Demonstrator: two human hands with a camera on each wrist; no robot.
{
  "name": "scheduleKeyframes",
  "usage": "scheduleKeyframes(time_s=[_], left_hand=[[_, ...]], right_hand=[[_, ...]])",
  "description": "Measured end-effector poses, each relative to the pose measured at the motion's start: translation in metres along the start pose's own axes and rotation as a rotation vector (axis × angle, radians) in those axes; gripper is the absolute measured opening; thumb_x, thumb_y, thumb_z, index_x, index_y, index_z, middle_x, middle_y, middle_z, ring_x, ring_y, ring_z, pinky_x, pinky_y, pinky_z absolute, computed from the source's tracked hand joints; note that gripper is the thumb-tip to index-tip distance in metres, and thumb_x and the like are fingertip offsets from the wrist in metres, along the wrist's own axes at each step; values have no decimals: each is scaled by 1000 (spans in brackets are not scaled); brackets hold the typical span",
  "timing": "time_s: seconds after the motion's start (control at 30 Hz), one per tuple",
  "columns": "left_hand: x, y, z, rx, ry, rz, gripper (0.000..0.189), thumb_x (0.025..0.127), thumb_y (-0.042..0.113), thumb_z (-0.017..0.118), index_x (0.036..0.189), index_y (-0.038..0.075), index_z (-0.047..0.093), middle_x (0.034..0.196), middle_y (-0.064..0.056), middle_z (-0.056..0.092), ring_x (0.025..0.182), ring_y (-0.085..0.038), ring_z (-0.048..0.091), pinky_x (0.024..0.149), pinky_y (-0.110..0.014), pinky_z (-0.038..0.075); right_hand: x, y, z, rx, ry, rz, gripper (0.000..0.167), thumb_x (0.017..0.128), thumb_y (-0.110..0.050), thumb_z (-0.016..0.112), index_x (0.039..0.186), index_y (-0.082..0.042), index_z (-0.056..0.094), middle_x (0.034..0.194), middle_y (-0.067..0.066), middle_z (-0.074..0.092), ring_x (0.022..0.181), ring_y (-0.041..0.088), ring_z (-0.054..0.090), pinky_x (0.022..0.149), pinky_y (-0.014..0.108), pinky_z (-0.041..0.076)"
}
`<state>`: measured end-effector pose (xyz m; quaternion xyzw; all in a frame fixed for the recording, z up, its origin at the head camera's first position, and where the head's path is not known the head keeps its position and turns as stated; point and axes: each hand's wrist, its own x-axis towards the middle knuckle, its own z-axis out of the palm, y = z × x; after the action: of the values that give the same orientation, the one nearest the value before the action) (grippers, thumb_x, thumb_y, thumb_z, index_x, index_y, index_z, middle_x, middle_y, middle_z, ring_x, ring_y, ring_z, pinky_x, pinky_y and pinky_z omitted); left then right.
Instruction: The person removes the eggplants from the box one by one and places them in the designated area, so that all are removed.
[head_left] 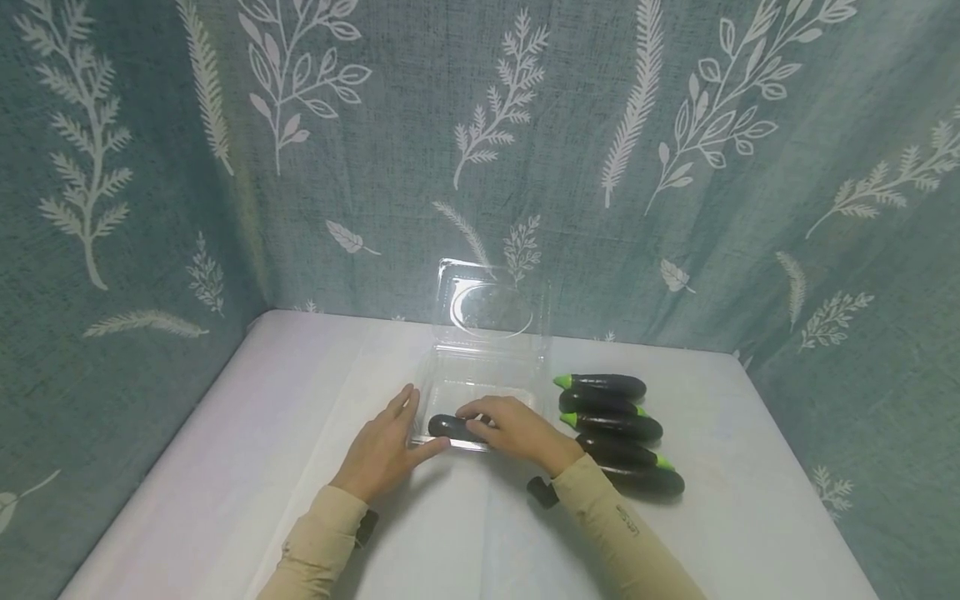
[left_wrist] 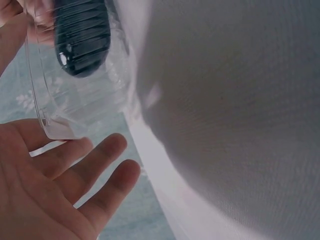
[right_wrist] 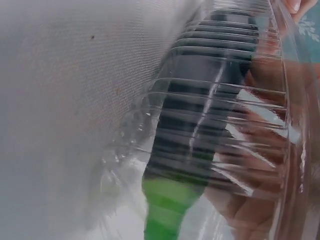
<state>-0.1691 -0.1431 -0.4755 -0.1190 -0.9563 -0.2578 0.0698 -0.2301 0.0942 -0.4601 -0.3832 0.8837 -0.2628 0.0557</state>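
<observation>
A clear plastic clamshell box [head_left: 480, 392] stands on the table with its lid [head_left: 491, 308] raised at the back. Inside, along the front wall, lies a dark eggplant [head_left: 447, 427], whose green stem end [right_wrist: 170, 200] shows through the ribbed plastic in the right wrist view. My right hand [head_left: 517, 429] reaches into the box and holds this eggplant from above, thumb on the near side. At the front left corner rests my left hand [head_left: 382, 446], its fingers fairly straight along the side and its thumb at the front rim.
To the right of the box several more eggplants [head_left: 611, 427] lie in a stacked row on the white table [head_left: 750, 500], green ends pointing alternately left and right. My right forearm passes over the nearest ones. A patterned teal curtain [head_left: 405, 167] hangs behind and at both sides.
</observation>
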Motion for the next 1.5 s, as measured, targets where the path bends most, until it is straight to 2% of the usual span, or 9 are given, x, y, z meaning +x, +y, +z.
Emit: scheduleKeyframes(time_s=[0.13, 0.4, 0.73, 1.03, 1.2, 1.37, 1.5], left_hand=[[0, 0, -1, -4, -2, -2, 100, 90, 67, 62, 153, -6, 36, 160, -23, 34, 126, -51, 53, 105, -59, 44], [-1, 0, -1, -10, -18, -11, 100, 90, 67, 62, 154, -5, 35, 161, -22, 32, 128, -50, 52, 105, -60, 43], [0, 1, -3, -13, -23, -13, 100, 90, 67, 62, 155, -5, 34, 161, -22, 31, 129, -50, 51, 107, -59, 43], [0, 1, -1, -12, -28, -21, 101, 89, 68, 62, 155, -4, 34, 161, -21, 32, 128, -50, 52, 107, -58, 43], [0, 1, -1, -10, -22, -19, 103, 89, 72, 59, 155, -4, 35, 161, -21, 32, 127, -50, 52, 106, -59, 44], [1, 1, 0, -6, -15, -12, 102, 89, 71, 60, 154, -4, 36, 161, -22, 33, 126, -51, 54, 105, -59, 44], [1, 0, 0, 0, -6, -3, 102, 89, 69, 62, 154, -5, 36, 160, -22, 34, 124, -51, 55, 104, -59, 45]], right_hand=[[1, -2, -1, -12, -12, 12, 29, 105, -20, 56, 128, -9, 69, 118, 5, 72, 105, 20, 68, 91, 35, 55], [5, -5, -3, 4, -73, 52, 37, 101, -29, 65, 129, -6, 68, 116, 7, 72, 101, 18, 68, 87, 29, 56], [6, -5, -3, -7, -76, 65, 38, 102, -29, 63, 132, -7, 66, 120, 7, 71, 104, 18, 67, 91, 31, 55], [5, -2, -4, -48, -8, -1, 39, 101, -29, 64, 135, -9, 64, 117, 6, 71, 103, 18, 67, 92, 35, 54], [3, -5, -10, -81, 47, -9, 41, 100, -31, 65, 136, -13, 63, 121, 5, 70, 110, 20, 66, 97, 39, 52], [0, -12, -17, -88, 80, -6, 41, 100, -32, 66, 137, -15, 63, 119, 3, 70, 107, 17, 66, 95, 37, 53], [-2, -17, -22, -91, 101, -4, 43, 100, -34, 66, 138, -16, 62, 122, 3, 69, 110, 17, 65, 97, 37, 53]])
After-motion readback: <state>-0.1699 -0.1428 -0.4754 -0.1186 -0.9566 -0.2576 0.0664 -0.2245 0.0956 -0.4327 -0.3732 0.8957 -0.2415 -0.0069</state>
